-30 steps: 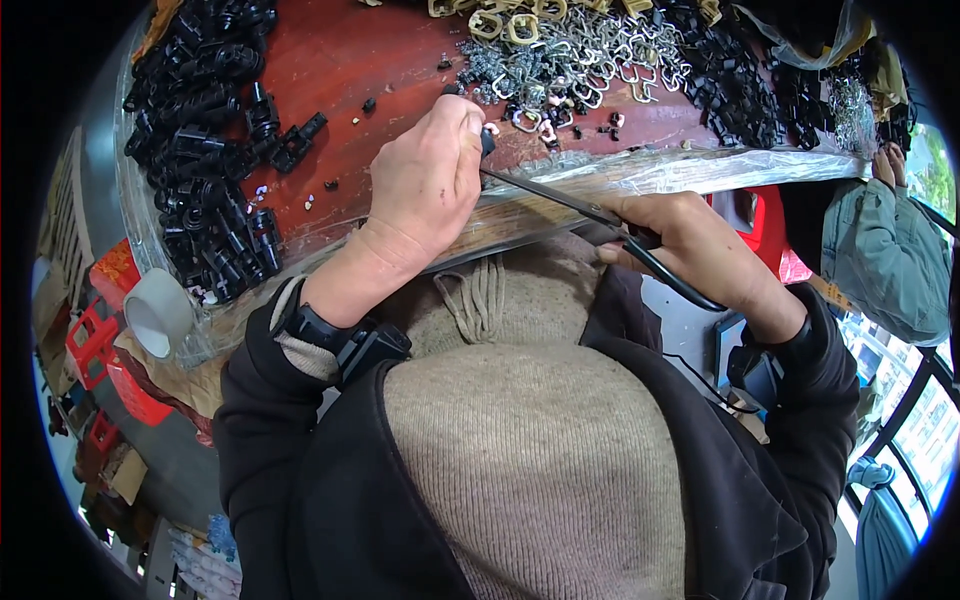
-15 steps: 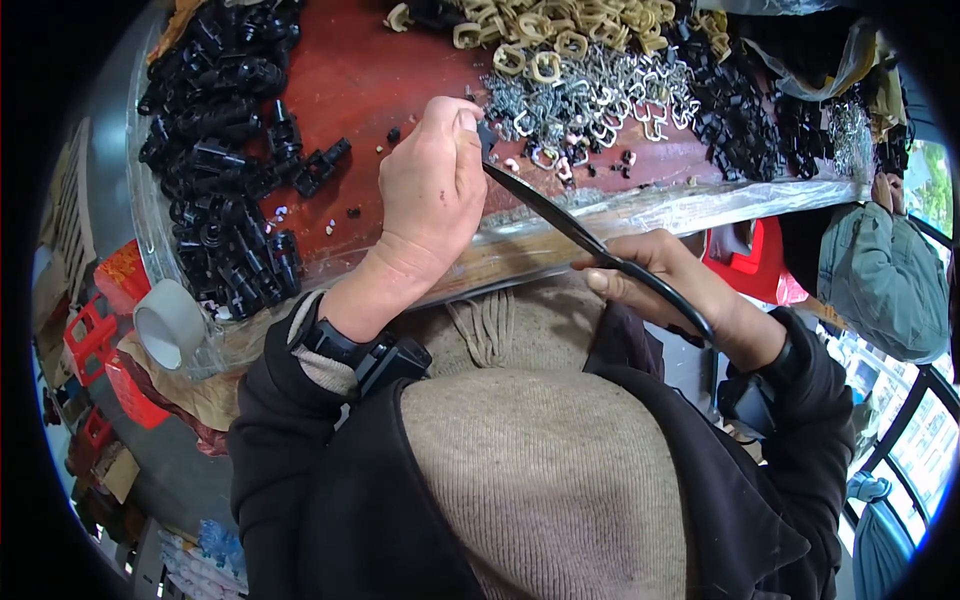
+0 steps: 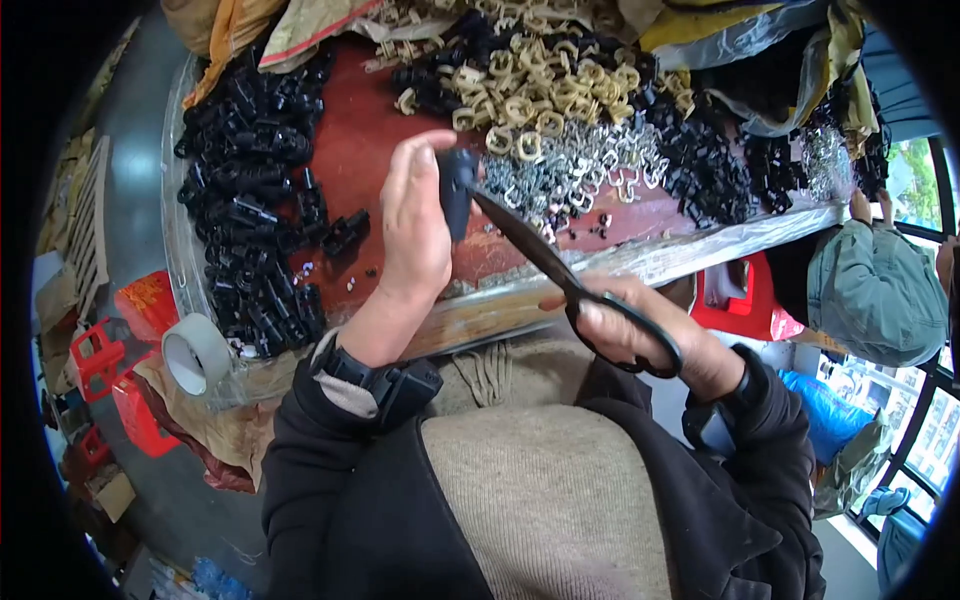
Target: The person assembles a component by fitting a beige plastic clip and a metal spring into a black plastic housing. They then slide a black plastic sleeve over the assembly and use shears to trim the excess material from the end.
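My left hand (image 3: pixel 415 235) holds a black plastic part (image 3: pixel 457 190), roughly cylindrical, upright against its fingers above the table's near edge. In my right hand (image 3: pixel 650 325) are dark scissors (image 3: pixel 528 240), with its fingers at the loop handles. The blades lie together and point up and left, the tip at the side of the black part; whether it touches cannot be told. Beyond the hands, small metal clips (image 3: pixel 600 165) lie heaped on the red tabletop (image 3: pixel 365 120). Left of my left hand is a pile of similar black parts (image 3: pixel 250 215).
Beige plastic rings (image 3: pixel 545 85) and small black pieces (image 3: pixel 700 165) are heaped farther back. A tape roll (image 3: pixel 195 353) sits at the near left corner. Plastic film wraps the table edge (image 3: pixel 660 262). Red stools (image 3: pixel 735 300) stand below; another person in a green jacket (image 3: pixel 875 290) is at the right.
The view has shifted, showing more of the table's far side. My left hand has opened out somewhat, baring the black part. My right fingers have moved onto the scissors' handles.
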`<state>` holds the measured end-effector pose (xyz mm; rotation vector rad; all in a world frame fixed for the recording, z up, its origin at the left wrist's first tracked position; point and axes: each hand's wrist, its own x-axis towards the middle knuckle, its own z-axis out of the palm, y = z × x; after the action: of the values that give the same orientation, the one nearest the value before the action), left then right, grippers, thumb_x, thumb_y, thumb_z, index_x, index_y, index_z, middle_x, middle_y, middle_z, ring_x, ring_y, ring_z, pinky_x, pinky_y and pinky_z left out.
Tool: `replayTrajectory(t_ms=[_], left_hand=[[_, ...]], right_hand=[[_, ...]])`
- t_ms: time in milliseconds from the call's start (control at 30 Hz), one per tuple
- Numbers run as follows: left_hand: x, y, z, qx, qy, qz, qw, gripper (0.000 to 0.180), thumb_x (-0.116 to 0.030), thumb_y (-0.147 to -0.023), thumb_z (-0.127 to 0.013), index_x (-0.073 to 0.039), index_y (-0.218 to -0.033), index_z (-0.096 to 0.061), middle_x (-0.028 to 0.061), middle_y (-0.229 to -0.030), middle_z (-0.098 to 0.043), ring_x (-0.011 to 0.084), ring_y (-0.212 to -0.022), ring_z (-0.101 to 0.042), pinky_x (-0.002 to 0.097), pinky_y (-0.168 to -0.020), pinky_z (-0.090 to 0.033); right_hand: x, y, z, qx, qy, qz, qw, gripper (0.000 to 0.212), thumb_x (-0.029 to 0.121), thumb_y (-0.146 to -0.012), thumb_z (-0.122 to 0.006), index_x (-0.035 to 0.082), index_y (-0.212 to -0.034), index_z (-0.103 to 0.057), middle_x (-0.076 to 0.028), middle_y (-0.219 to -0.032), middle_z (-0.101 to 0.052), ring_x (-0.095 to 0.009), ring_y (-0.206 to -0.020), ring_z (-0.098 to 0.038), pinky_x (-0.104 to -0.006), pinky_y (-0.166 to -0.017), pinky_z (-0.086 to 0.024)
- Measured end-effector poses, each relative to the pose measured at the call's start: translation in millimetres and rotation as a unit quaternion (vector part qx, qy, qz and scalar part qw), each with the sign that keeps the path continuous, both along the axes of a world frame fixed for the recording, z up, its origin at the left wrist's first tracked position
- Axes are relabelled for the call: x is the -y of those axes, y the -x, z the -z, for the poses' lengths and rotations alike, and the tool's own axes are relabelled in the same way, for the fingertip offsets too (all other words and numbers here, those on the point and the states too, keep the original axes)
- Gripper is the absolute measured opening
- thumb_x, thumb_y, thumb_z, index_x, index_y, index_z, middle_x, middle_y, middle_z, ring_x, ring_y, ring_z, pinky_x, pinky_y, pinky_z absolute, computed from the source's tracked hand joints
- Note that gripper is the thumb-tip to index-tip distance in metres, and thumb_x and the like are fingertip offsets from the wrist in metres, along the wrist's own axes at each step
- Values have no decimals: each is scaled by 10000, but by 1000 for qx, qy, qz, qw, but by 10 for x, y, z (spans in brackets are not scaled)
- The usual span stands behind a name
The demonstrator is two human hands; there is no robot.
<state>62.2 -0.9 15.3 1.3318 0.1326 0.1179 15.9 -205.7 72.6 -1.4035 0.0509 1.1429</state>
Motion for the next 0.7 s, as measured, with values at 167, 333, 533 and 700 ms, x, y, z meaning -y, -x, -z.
replayTrajectory(t_ms=[167,333,533,700], left_hand=[[13,115,16,-48,106,30,993,324,-273,-937,-306,-9,-1008,-480,105,-759,-570,106,-546,-506,206,-510,-423],[-20,129,25,-50,74,72,993,359,-280,-935,-303,5,-1030,-499,96,-763,-571,99,-552,-503,202,-520,-422],[88,214,-84,-63,26,98,993,375,-291,-936,-300,1,-1030,-515,66,-762,-567,73,-599,-495,192,-549,-411],[121,190,-40,-75,-3,139,987,388,-297,-935,-291,7,-1056,-500,70,-790,-549,84,-641,-494,199,-572,-417]], right_hand=[[229,228,164,157,-36,-24,987,694,478,-720,-643,-22,-1165,-459,16,-644,-412,-40,-596,-387,-184,-532,-319],[254,136,70,230,8,-71,971,759,487,-653,-700,-13,-1169,-455,-28,-717,-458,-114,-657,-440,-242,-583,-369],[319,237,73,437,110,-49,891,755,465,-637,-712,-10,-1163,-452,-117,-771,-508,-246,-687,-525,-310,-638,-424],[442,245,83,430,171,-81,883,719,447,-657,-697,-10,-1156,-454,-167,-831,-533,-300,-735,-557,-336,-662,-444]])
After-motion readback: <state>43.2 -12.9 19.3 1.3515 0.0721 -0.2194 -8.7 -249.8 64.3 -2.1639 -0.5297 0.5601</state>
